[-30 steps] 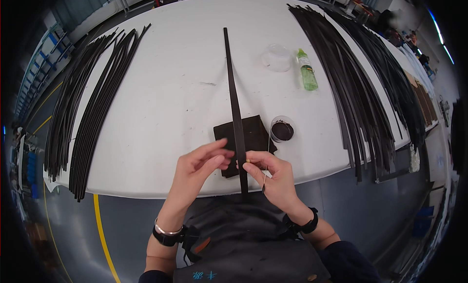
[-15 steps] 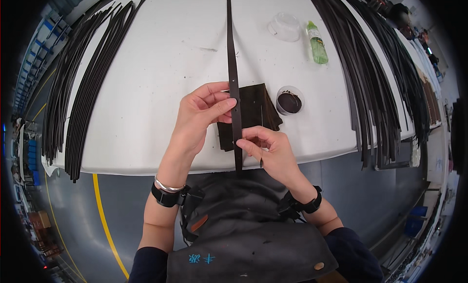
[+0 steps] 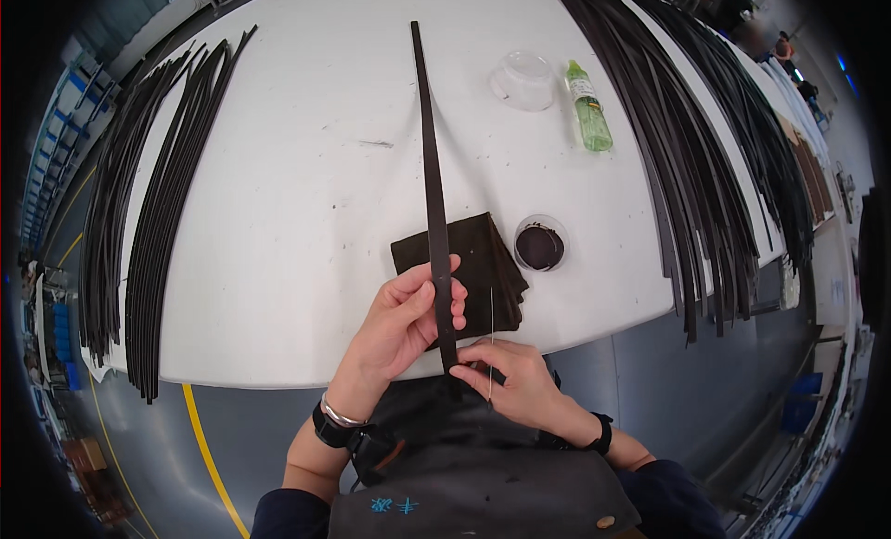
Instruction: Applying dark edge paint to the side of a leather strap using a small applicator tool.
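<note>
Over the white table [image 3: 269, 242], the dark strip [image 3: 431, 168] is held lengthwise, far to near, best kept straight. It is grasped by the left hand [image 3: 397, 325] and, nearer, pinched by the right hand [image 3: 524, 379]; the thin rod [image 3: 492, 311] there should be kept clear.

My white counter [image 3: 269, 233] carries black strips [image 3: 176, 214] left and right; dark cloth [image 3: 480, 284], cup [image 3: 539, 246] near; bottle [image 3: 590, 116] far right.

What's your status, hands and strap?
Left hand holding strap. Right hand pinching strap lower down, thin stick too. Cloth beneath strap; cup right, apart from strap.
</note>
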### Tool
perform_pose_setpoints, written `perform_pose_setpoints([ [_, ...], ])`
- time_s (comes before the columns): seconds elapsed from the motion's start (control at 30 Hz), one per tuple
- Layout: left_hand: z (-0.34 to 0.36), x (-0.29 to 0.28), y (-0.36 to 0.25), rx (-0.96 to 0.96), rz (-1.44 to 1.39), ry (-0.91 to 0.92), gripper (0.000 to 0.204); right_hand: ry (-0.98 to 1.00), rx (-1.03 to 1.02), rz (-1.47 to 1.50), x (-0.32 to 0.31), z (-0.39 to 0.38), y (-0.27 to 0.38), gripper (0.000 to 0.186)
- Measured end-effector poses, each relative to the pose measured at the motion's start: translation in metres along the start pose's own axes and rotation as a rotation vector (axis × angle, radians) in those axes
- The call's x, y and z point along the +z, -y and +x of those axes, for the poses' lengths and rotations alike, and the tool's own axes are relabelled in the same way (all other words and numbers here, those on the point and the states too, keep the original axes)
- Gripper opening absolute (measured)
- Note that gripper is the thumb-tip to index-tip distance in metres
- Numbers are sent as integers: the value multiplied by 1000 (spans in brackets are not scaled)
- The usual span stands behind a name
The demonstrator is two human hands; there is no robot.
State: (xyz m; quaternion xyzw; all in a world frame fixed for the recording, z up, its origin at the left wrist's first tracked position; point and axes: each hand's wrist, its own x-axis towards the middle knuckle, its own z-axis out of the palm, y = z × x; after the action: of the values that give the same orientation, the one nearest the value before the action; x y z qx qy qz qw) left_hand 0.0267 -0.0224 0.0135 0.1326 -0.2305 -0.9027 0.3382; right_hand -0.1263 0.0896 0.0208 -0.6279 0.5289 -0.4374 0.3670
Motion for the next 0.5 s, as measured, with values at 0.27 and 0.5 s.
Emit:
perform_pose_setpoints([
  [0.27,2,-7,0,56,-123,57,35,-182,-143,-285,-66,17,17,25],
  [0.5,3,-5,5,22,-46,-120,35,-476,71,125,-84,47,10,22],
])
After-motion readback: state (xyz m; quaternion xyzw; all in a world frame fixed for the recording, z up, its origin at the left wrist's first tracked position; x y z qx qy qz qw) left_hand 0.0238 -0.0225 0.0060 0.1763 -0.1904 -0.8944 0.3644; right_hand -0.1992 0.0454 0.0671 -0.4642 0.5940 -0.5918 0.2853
